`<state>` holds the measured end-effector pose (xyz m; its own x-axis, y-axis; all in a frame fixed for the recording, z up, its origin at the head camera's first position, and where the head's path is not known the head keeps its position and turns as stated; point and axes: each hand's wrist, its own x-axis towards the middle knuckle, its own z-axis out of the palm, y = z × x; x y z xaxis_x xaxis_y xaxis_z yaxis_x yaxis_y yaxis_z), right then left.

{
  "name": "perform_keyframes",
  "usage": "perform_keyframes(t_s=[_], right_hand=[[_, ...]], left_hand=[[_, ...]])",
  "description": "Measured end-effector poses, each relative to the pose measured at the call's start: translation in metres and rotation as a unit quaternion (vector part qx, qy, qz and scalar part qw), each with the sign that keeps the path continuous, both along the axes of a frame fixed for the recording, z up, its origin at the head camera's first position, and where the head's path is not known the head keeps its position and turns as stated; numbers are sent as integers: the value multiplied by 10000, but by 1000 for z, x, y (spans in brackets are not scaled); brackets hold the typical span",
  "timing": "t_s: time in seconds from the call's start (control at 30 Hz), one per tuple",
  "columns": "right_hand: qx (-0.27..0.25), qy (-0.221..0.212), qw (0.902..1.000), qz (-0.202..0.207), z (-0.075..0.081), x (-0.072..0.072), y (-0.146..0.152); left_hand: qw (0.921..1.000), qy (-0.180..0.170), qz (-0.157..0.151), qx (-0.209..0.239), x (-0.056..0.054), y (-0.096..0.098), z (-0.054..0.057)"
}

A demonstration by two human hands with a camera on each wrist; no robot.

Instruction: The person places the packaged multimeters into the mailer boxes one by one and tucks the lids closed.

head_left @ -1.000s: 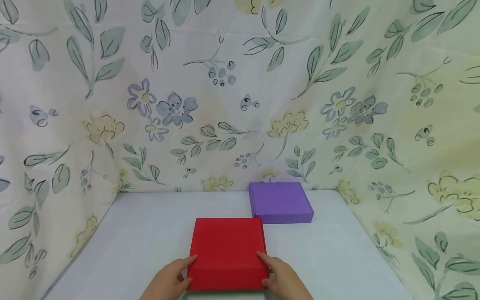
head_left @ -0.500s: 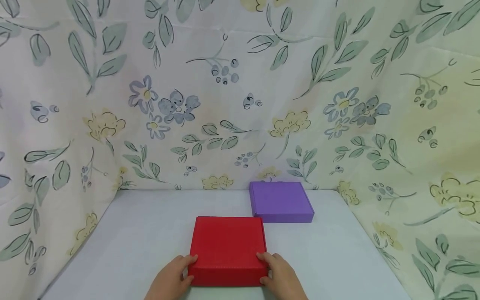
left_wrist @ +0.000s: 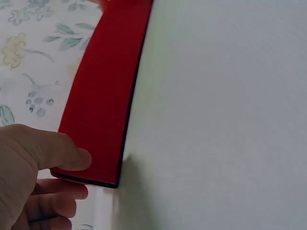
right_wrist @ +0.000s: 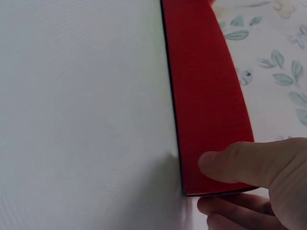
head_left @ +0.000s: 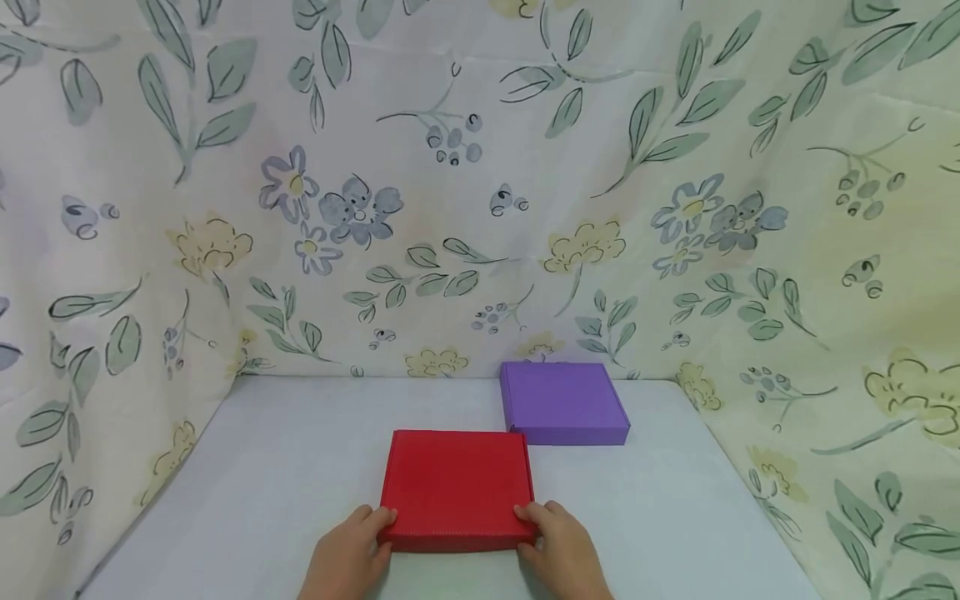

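In the head view a flat red box (head_left: 457,483) is held at the near middle of the white table. My left hand (head_left: 348,550) grips its near left corner, and my right hand (head_left: 562,546) its near right corner. The left wrist view shows the left thumb (left_wrist: 72,155) laid on the box's narrow front face, the other fingers around the end. From the right wrist, the right thumb (right_wrist: 225,165) presses that same face near the opposite end, fingers at the side. Whether the box touches the table cannot be told. Its underside is hidden.
A purple box (head_left: 566,404) lies flat at the table's back, right of centre, just behind the red box's far right corner. White table (head_left: 300,450) surface stretches to both sides. Floral cloth (head_left: 450,208) hangs behind and along the sides.
The red box's front face looks narrower now, its lower edge higher in the head view. Both hands have kept hold and shifted slightly with it. The purple box stays put.
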<state>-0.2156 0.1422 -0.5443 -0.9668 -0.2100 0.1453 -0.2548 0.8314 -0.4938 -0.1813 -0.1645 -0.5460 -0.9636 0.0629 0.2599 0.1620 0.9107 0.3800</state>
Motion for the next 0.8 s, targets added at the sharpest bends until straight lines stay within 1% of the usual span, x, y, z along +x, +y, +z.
perform_keyframes(t_s=[0.13, 0.23, 0.33, 0.53, 0.67, 0.8], right_hand=[[17, 68, 9999, -145, 0, -2, -3], [-1, 3, 9998, -183, 0, -1, -3], [2, -36, 9999, -133, -2, 0, -2], [-133, -33, 9999, -22, -5, 2, 1], [-172, -13, 9999, -2, -4, 1, 2], [-181, -137, 9997, -42, -2, 0, 1]], left_hand=[[9998, 172, 50, -87, 1, 2, 2], [9999, 113, 50, -41, 3, 3, 4], [10000, 20, 60, 7, 5, 3, 4], [9999, 18, 112, 24, 8, 4, 0], [9999, -21, 142, -9, 7, 7, 3], [9998, -95, 153, -56, 6, 8, 8]])
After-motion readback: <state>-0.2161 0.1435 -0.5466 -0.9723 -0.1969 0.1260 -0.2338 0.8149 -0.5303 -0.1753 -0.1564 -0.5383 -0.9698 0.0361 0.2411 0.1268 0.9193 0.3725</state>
